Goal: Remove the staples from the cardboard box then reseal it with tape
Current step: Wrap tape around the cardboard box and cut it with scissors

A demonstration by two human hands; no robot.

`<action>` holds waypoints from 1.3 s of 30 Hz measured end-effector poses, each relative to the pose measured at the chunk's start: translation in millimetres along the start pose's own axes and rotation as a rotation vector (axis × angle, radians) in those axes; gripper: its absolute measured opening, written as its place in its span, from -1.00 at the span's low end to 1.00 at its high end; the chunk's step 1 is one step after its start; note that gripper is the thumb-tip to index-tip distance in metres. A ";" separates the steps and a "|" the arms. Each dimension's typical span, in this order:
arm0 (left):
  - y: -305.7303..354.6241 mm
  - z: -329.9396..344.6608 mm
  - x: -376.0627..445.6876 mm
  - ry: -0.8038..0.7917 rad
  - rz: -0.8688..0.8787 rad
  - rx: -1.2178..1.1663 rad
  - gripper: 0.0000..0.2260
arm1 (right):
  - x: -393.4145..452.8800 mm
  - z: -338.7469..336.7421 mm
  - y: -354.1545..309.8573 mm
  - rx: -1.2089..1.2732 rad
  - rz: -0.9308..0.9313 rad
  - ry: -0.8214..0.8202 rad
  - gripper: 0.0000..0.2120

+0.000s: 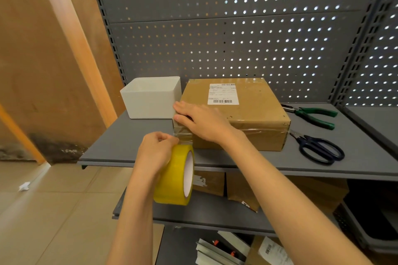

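Right now the left hand (156,150) grips the tape roll (175,175), while the right hand (200,120) presses flat on the box (241,114). Slack could wrinkle the strip, or the box might slide.

Under my right hand (201,121) the cardboard box (243,114) is matt brown, banded with glossy clear tape. The tape roll (172,175) in my left hand (156,150) is shiny translucent yellow plastic. The shelf (133,146) is matt grey painted metal; the white bin (150,97) looks like smooth plastic.
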State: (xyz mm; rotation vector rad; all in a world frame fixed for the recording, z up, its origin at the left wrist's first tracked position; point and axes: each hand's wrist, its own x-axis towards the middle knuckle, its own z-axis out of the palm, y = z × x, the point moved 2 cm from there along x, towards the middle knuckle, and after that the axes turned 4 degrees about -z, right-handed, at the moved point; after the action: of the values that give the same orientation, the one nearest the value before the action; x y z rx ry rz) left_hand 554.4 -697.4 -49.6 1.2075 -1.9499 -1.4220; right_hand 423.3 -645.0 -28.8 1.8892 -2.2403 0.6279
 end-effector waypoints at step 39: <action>6.8 -6.0 -5.4 0.027 0.054 -0.062 -0.93 | -179.7 -62.6 106.9 -0.203 1.125 0.148 -0.74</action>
State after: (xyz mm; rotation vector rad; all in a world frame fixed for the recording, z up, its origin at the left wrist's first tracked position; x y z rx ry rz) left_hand 559.1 -695.4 -40.4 1.1323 -1.8919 -1.4202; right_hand 346.0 -443.7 -62.5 0.3296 -2.9462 0.5630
